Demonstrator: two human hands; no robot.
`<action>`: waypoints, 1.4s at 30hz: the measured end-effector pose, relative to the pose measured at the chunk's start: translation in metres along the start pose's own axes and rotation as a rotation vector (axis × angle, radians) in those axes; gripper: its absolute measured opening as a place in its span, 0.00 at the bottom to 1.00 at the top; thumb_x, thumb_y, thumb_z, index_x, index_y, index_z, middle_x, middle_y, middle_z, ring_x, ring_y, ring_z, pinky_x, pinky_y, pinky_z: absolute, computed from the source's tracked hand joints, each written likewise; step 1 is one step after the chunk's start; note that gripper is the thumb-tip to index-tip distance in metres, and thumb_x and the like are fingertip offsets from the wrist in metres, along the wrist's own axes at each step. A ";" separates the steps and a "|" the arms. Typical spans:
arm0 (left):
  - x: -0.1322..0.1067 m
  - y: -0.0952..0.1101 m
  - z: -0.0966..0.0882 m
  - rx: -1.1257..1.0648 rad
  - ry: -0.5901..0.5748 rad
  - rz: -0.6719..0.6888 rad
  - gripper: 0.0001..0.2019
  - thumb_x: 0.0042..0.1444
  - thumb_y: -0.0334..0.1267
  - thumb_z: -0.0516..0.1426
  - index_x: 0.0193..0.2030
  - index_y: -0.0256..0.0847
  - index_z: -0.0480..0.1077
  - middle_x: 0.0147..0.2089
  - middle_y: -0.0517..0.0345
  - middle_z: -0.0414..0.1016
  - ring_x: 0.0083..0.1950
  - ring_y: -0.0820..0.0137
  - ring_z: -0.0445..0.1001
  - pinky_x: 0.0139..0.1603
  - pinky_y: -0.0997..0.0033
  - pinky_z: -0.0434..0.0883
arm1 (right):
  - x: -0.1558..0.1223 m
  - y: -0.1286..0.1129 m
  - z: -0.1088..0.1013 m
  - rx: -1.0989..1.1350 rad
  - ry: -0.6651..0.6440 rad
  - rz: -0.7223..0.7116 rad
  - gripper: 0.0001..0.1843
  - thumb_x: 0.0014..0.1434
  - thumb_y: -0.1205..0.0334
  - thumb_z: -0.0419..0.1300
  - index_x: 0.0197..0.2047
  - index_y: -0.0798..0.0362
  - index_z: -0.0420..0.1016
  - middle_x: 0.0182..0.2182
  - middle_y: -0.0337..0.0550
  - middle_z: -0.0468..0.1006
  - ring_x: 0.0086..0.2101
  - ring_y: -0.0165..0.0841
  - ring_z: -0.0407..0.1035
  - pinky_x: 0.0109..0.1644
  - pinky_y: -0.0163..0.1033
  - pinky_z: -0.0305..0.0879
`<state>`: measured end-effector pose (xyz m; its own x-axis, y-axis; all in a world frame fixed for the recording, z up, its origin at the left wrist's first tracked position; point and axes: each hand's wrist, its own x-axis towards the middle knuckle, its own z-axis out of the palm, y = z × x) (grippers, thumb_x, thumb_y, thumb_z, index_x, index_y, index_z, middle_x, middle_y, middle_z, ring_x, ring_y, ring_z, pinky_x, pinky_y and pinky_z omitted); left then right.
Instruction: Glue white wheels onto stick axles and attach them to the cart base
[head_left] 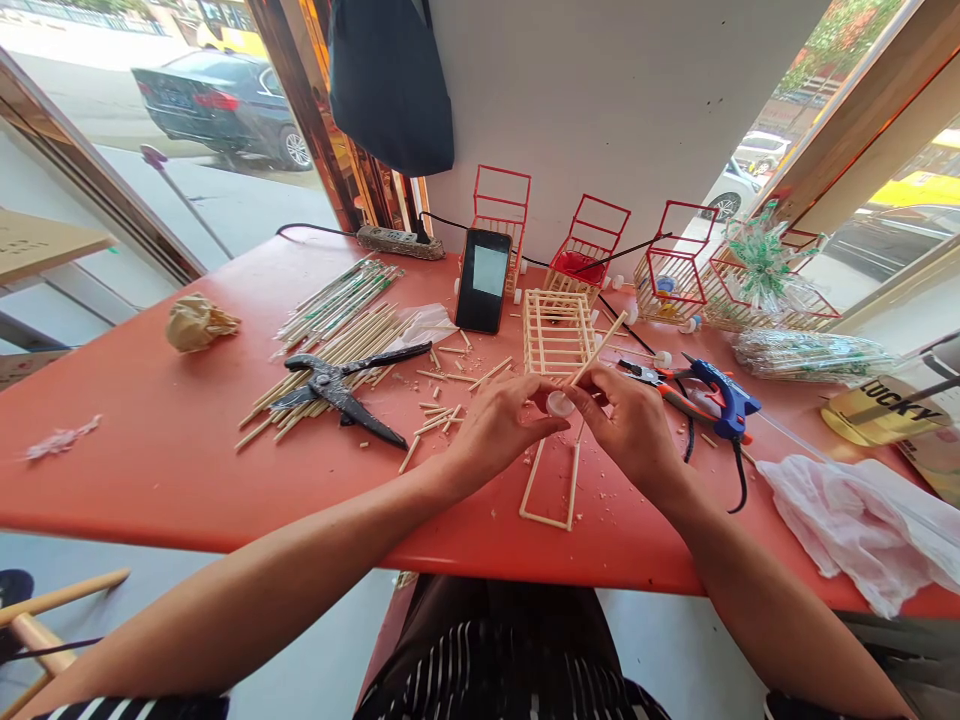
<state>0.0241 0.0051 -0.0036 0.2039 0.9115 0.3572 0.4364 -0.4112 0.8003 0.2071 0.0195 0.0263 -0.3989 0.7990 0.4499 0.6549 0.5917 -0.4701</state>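
Striped blk shirt (510, 655) nearest, at red table's (225, 490) edge. L hand (504, 420) pinches 1 white disc (559, 404) over tabletop; R hand (626, 412) grips 1 thin wooden stick (606, 343), lower end by disc. Slatted stick basket (559, 335) just behind, approx. upright. Hand cutters (337, 385) L, blue glue gun (724, 398) R.
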 end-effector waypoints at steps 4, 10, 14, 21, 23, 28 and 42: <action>-0.001 0.001 -0.001 0.027 0.000 -0.008 0.05 0.59 0.35 0.65 0.41 0.43 0.77 0.42 0.60 0.82 0.46 0.64 0.78 0.50 0.66 0.70 | -0.001 -0.002 -0.001 0.007 -0.007 -0.004 0.11 0.68 0.58 0.59 0.33 0.51 0.71 0.29 0.40 0.77 0.30 0.33 0.71 0.37 0.37 0.61; -0.001 0.003 -0.001 0.044 0.003 -0.010 0.04 0.60 0.36 0.65 0.41 0.43 0.77 0.42 0.59 0.82 0.47 0.64 0.77 0.51 0.66 0.70 | -0.001 -0.002 -0.001 -0.013 -0.012 0.002 0.09 0.68 0.60 0.59 0.34 0.50 0.71 0.29 0.40 0.77 0.31 0.34 0.71 0.37 0.37 0.61; -0.001 0.004 -0.001 0.033 0.005 -0.004 0.03 0.60 0.36 0.64 0.41 0.43 0.77 0.42 0.60 0.82 0.46 0.64 0.77 0.51 0.66 0.69 | -0.001 -0.002 -0.001 -0.006 -0.011 0.002 0.09 0.68 0.61 0.58 0.34 0.51 0.71 0.29 0.40 0.77 0.31 0.33 0.71 0.37 0.36 0.61; -0.002 0.003 -0.001 0.042 0.012 0.003 0.03 0.60 0.36 0.65 0.39 0.43 0.76 0.41 0.61 0.82 0.46 0.64 0.77 0.52 0.65 0.69 | 0.000 -0.002 0.000 -0.006 -0.012 0.007 0.09 0.67 0.61 0.59 0.33 0.50 0.71 0.29 0.40 0.77 0.30 0.34 0.71 0.36 0.36 0.61; -0.002 0.002 -0.001 0.043 0.010 0.006 0.03 0.60 0.37 0.64 0.39 0.43 0.76 0.41 0.61 0.82 0.46 0.64 0.77 0.52 0.65 0.69 | 0.000 -0.001 0.000 -0.010 -0.012 0.006 0.09 0.67 0.60 0.59 0.33 0.50 0.71 0.29 0.40 0.77 0.30 0.34 0.71 0.36 0.37 0.61; -0.001 0.001 0.000 0.044 0.006 0.012 0.03 0.61 0.38 0.64 0.40 0.43 0.76 0.41 0.60 0.82 0.47 0.64 0.77 0.52 0.65 0.69 | 0.000 -0.001 0.001 -0.004 -0.004 -0.001 0.09 0.67 0.61 0.59 0.33 0.50 0.70 0.28 0.39 0.77 0.30 0.33 0.71 0.36 0.36 0.61; -0.001 0.000 0.000 0.010 0.000 0.005 0.08 0.57 0.35 0.65 0.43 0.44 0.76 0.44 0.60 0.82 0.47 0.64 0.78 0.49 0.66 0.70 | 0.001 -0.003 -0.001 -0.013 0.005 0.012 0.09 0.67 0.61 0.58 0.34 0.50 0.71 0.29 0.40 0.77 0.30 0.33 0.71 0.37 0.37 0.62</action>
<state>0.0236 0.0046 -0.0036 0.2064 0.9095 0.3609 0.4440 -0.4158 0.7937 0.2056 0.0184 0.0284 -0.3880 0.8054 0.4482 0.6680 0.5807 -0.4653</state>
